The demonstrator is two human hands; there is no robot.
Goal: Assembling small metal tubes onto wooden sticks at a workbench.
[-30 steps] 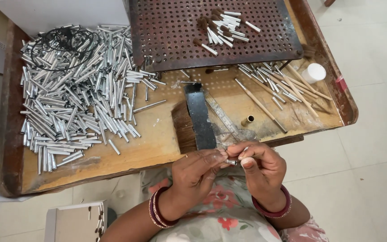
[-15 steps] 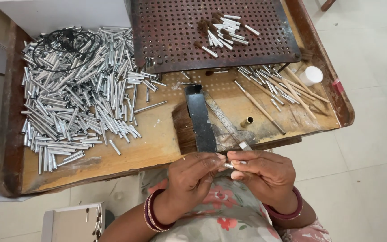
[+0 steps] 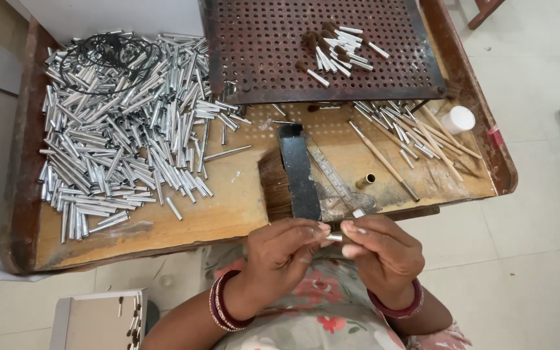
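A large heap of short silver metal tubes (image 3: 124,123) is spread on the wooden worktable (image 3: 228,214) well up and to the left of the hands. The left hand (image 3: 280,253) is curled, its fingertips pinching one end of a small silver tube (image 3: 335,238). The other end is pinched by the right hand (image 3: 384,249), so the tube is held between both, just over the table's near edge. Directly above the hands a dark flat strip (image 3: 298,172) lies beside a tuft of brown bristles (image 3: 275,185). Farther up, finished brush tips (image 3: 335,52) rest on a perforated metal tray (image 3: 260,58). Up and right, thin wooden sticks (image 3: 422,136) and a small white cap (image 3: 458,119) are seen.
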